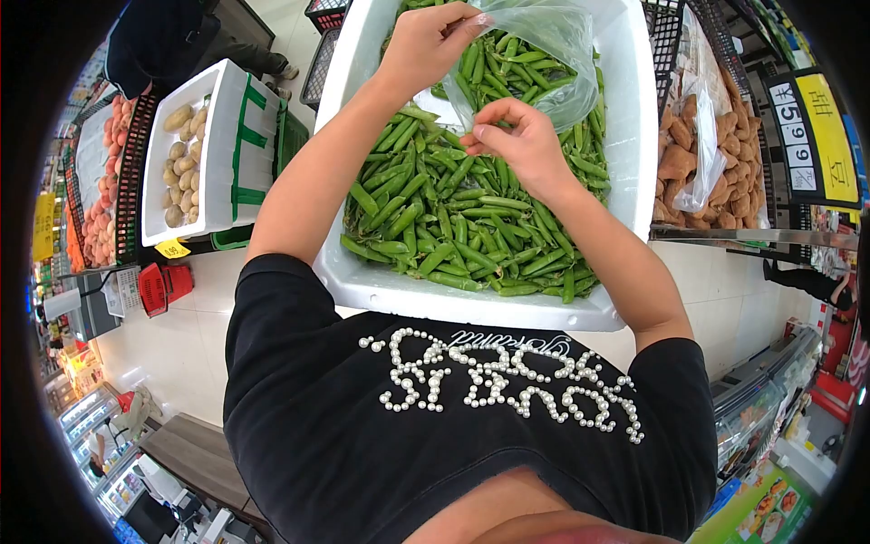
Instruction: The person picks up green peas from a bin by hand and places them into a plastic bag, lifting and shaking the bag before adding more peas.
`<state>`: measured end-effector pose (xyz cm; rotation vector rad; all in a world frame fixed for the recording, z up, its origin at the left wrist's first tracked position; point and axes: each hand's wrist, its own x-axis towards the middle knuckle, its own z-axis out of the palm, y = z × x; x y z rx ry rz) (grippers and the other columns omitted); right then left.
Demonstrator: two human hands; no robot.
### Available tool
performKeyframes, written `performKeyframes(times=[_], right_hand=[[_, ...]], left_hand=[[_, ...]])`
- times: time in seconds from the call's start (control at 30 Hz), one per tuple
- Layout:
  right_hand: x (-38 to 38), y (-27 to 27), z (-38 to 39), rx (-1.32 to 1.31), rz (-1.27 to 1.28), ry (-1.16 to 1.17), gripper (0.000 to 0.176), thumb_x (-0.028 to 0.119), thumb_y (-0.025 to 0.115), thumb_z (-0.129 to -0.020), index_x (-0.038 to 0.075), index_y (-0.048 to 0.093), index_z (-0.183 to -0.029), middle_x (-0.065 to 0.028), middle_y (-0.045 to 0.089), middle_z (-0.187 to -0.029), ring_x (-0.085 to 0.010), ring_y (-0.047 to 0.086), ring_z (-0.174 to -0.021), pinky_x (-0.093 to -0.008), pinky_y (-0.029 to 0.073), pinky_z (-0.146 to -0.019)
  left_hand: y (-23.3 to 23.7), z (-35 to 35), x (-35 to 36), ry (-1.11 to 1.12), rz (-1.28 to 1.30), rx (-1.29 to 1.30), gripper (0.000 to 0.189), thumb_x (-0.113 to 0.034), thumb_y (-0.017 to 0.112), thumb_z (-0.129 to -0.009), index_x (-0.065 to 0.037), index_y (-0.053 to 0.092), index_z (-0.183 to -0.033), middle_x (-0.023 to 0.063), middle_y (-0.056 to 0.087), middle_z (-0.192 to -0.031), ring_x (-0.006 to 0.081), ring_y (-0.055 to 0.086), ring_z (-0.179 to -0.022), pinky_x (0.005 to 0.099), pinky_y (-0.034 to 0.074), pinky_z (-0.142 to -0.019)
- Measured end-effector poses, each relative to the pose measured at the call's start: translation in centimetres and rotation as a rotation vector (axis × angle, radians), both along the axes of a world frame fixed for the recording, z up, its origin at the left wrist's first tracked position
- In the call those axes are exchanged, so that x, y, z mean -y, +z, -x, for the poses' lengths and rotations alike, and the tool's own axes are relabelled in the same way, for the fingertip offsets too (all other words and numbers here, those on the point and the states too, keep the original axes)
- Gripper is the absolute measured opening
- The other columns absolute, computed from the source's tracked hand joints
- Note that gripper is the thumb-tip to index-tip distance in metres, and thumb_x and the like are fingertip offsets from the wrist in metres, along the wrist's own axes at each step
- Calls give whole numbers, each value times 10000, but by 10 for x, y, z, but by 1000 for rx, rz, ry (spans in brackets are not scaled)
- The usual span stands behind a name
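- The bag (573,91) is slung between the 2 hands, over the pods (453,213) in the tub (408,301).
- Left hand (421,45): thumb and forefinger closed on the bag's far edge; it is the farther of the 2 from the body.
- Right hand (524,150): thumb and forefinger brought together on the near edge, the other fingers curled; it sits nearer the body, just above the pods.
- From both sets of fingertips, the bag's body spreads off to the person's right. Its long axis slants away from the chest and rightward, with the slack end beyond the right hand.
- The mouth seems to gape between the 2 grips, facing roughly left and toward the body.
- The right hand is the nearer to the main heap, which lies below it and toward the chest. Pods show through the film; whether any lie inside cannot be told.
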<state>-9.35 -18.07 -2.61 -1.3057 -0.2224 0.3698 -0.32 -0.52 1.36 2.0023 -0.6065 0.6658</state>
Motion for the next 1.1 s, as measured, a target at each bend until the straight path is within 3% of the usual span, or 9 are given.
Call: performKeyframes(times=[0.2, 0.3, 0.4, 0.7, 0.83, 0.93, 1.0, 1.1], right_hand=[[5, 9, -1, -34, 131, 166, 179, 91, 558, -957, 5, 556, -1113, -51, 592, -803, -124, 593, -678, -258, 483, -611], [2, 8, 2, 99, 263, 148, 209, 77, 558, -950, 22, 549, -1152, -40, 578, -813, -113, 554, -634, -247, 458, -592], [-6, -2, 4, 377, 214, -9, 217, 78, 550, -952, 39, 559, -1165, -19, 566, -737, -104, 535, -623, -246, 448, -590], [5, 10, 2, 75, 295, 140, 240, 49, 577, -927, 50, 571, -1167, 31, 463, -666, -57, 414, -579, -239, 363, -561], [1, 4, 3, 315, 261, 78, 247, 71, 567, -939, 53, 571, -1185, 35, 468, -661, -55, 405, -576, -233, 353, -553], [3, 8, 3, 250, 265, 121, 269, 74, 558, -941, 58, 560, -1210, 30, 490, -666, -60, 407, -578, -239, 364, -570], [8, 20, 3, 113, 303, 182, 294, 73, 551, -941, 67, 546, -1235, 22, 497, -658, -65, 419, -581, -245, 378, -584], [-3, 3, 4, 478, 265, -46, 316, 75, 534, -950, 69, 524, -1266, 9, 496, -622, -76, 450, -575, -256, 399, -574]], left_hand=[[2, 2, 1, -4, 12, -33, 139, -127, 644, -875, 9, 640, -849, 161, 572, -628, 245, 548, -523, 343, 429, -520], [2, 2, 1, -5, 15, -37, 138, -125, 643, -877, 10, 641, -850, 158, 576, -627, 237, 546, -519, 340, 428, -518], [1, 2, 0, -5, 14, -36, 136, -123, 643, -877, 11, 642, -851, 158, 576, -625, 234, 546, -518, 338, 428, -517], [2, 2, 0, -7, 21, -18, 125, -114, 646, -871, 10, 644, -857, 160, 575, -631, 234, 547, -521, 336, 431, -521], [4, 3, 1, -17, 31, -20, 104, -92, 651, -861, 11, 645, -848, 159, 569, -624, 239, 542, -514, 334, 431, -519], [-2, 0, -2, -21, 1, -55, 174, -159, 606, -910, 12, 640, -903, 161, 602, -683, 229, 558, -563, 333, 442, -535], [-6, 0, -2, -46, 9, -46, 226, -236, 651, -904, -12, 667, -924, 105, 527, -594, 183, 462, -506, 316, 387, -496], [-4, 2, 0, -52, 9, -26, 250, -271, 676, -900, -23, 681, -935, 80, 490, -552, 163, 416, -480, 310, 363, -479]])
